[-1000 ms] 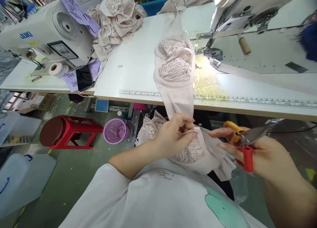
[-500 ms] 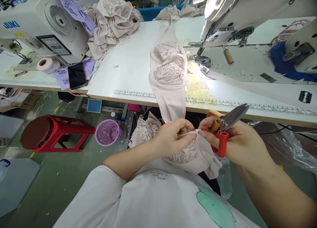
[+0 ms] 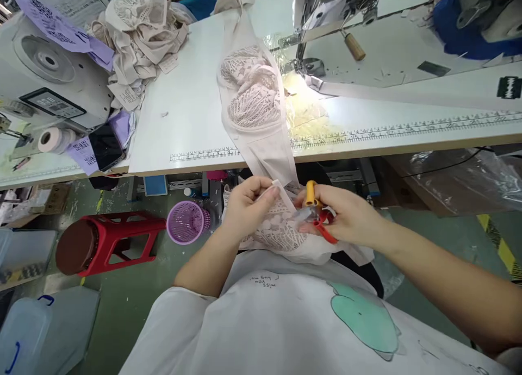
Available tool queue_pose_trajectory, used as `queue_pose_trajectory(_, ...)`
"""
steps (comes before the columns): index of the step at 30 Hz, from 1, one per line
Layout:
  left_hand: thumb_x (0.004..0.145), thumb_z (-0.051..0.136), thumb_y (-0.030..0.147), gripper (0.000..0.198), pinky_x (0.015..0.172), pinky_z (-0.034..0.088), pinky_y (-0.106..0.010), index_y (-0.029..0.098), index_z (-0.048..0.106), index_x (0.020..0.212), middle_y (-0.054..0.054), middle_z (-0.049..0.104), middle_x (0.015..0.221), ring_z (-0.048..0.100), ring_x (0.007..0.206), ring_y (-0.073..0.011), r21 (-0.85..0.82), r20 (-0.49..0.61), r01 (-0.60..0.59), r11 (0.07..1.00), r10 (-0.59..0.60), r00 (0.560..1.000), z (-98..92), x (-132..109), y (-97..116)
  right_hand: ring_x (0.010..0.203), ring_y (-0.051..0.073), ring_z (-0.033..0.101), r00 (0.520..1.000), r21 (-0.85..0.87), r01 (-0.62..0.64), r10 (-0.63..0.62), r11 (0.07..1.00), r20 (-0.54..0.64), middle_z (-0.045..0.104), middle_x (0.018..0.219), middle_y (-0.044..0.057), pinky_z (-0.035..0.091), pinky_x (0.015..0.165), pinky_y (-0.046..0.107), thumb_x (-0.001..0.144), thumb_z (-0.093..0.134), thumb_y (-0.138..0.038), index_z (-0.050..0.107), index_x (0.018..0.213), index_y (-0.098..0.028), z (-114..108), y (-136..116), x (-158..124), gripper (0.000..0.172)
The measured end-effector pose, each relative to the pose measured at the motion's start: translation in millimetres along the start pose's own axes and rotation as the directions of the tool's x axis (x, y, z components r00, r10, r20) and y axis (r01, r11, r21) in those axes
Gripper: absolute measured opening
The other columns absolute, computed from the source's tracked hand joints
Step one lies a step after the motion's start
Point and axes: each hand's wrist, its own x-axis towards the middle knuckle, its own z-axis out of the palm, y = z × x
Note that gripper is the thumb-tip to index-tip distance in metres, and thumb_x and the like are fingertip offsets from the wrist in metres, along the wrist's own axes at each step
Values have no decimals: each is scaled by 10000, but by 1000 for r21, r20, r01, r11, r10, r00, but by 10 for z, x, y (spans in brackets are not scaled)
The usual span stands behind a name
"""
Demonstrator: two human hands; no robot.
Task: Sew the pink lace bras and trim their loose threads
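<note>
From my remote seat I see both hands working low over the lap, just below the front edge of the desk point(image 3: 183, 119). The left hand point(image 3: 244, 204) has its fingers point(image 3: 267, 194) pressed together, pinching a small white fabric tab point(image 3: 281, 192) that sticks up at the end of a beige lace bra point(image 3: 253, 98). The bra lies lengthwise on the desk, spills over the edge and runs down into the lap, where more lace bunches under both hands. The right hand point(image 3: 346, 217) is curled tight around small scissors point(image 3: 316, 218) with one orange and one red handle. The blades are blurred, but they point toward the left hand, just beside the tab; I cannot tell whether they touch it. On the desk behind the bra, a sewing machine point(image 3: 338, 5) lights a bright patch at its needle plate. A heap of garments point(image 3: 138, 22) in the same beige sits at the far left of the desk, and a printed ruler point(image 3: 204, 156) runs along the front edge. On the floor to the left stand a purple basket point(image 3: 187, 222) and a red stool point(image 3: 106, 244), near each other.
</note>
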Motion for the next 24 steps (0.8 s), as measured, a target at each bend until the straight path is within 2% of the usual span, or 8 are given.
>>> queue_pose_trajectory(5, 750, 762, 549, 409, 477, 275, -203, 170, 609, 749, 46, 466, 571, 360, 506, -65, -2, -14, 58, 998, -58, 998, -100, 67, -73, 513, 137, 388, 993, -61, 121, -119, 991, 24, 420, 607, -36, 338, 454, 269, 824, 560, -317, 337, 688, -268, 131, 22, -111, 266)
queue_pose_trajectory(9, 737, 781, 534, 393, 487, 289, -205, 171, 631, 755, 43, 470, 579, 376, 510, -68, 6, -20, 81, 997, -81, 996, -139, 99, -92, 498, 139, 383, 991, -139, 130, -122, 982, 63, 401, 582, -38, 303, 453, 261, 738, 460, -193, 290, 684, -270, 119, -37, -133, 195)
queue_pose_trajectory(11, 727, 793, 528, 391, 486, 293, -203, 170, 636, 749, 44, 468, 574, 376, 507, -66, -3, -15, 85, 996, -85, 996, -157, 92, -47, 481, 139, 382, 991, -169, 120, -109, 978, 72, 386, 555, -42, 289, 450, 262, 733, 452, -187, 279, 672, -269, 108, -69, -146, 201)
queue_pose_trajectory(14, 722, 807, 508, 375, 482, 308, -198, 171, 645, 736, 36, 503, 587, 393, 511, -66, -9, -14, 78, 997, -78, 997, -183, 46, 72, 442, 130, 343, 990, -143, 139, -139, 980, 11, 347, 523, -54, 251, 425, 261, 773, 465, -213, 254, 659, -265, 106, -113, -189, 245)
queue_pose_trajectory(17, 738, 807, 477, 329, 493, 343, -196, 177, 674, 758, 21, 557, 624, 437, 531, -71, -2, -29, 62, 998, -62, 998, -212, -2, 146, 455, 124, 402, 992, -57, 117, -119, 991, -33, 411, 543, -54, 294, 427, 240, 820, 491, -224, 327, 684, -261, 137, -122, -240, 216)
queue_pose_trajectory(21, 745, 808, 461, 300, 501, 377, -197, 183, 702, 785, 19, 572, 620, 473, 535, -78, 26, -88, 68, 997, -66, 994, -282, 10, 18, 463, 120, 420, 1000, 35, 24, -25, 999, 11, 460, 578, -53, 311, 423, 235, 867, 532, -300, 366, 729, -259, 261, -7, -276, 220)
queue_pose_trajectory(24, 714, 829, 474, 324, 513, 407, -195, 182, 707, 785, 17, 599, 633, 503, 544, -82, 9, -139, 82, 997, -80, 987, -358, 58, -164, 448, 126, 392, 999, -2, -22, 22, 1000, 48, 438, 563, -50, 296, 426, 251, 839, 515, -315, 321, 712, -262, 364, 148, -309, 237)
